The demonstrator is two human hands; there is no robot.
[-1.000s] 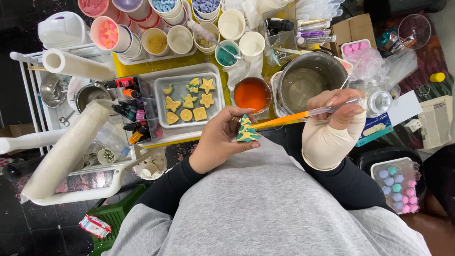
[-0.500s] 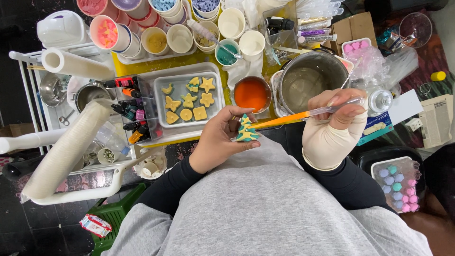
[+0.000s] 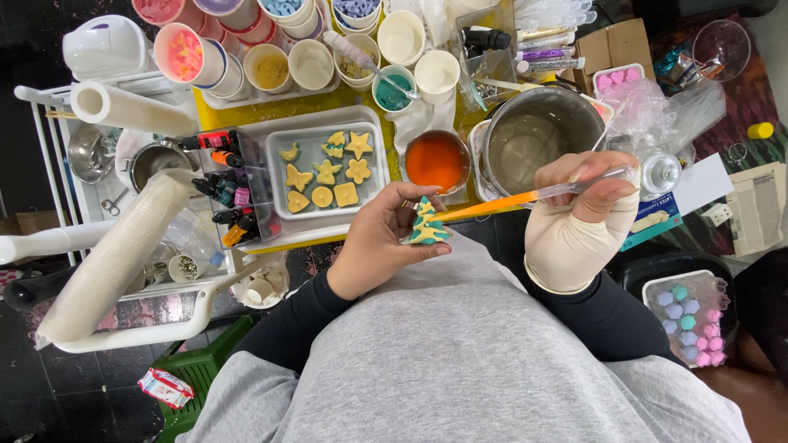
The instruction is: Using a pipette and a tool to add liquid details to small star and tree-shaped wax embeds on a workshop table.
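— So, where's the piece?
— The little tree-shaped piece (image 3: 428, 223), green with yellow bands, is pinched in my left hand (image 3: 384, 244) over my lap, clear of the table edge.
— And the right hand (image 3: 584, 215)?
— Closed around a clear pipette (image 3: 538, 195), orange-filled, its tip touching the tree. At twelve o'clock sits the orange bowl (image 3: 437, 161); at eleven, the tray (image 3: 324, 171) of yellow shapes.

Bright, even light from above; soft shadows, slight glare on the metal pot (image 3: 542, 135), sharp centre, dark corners bent by the wide lens.
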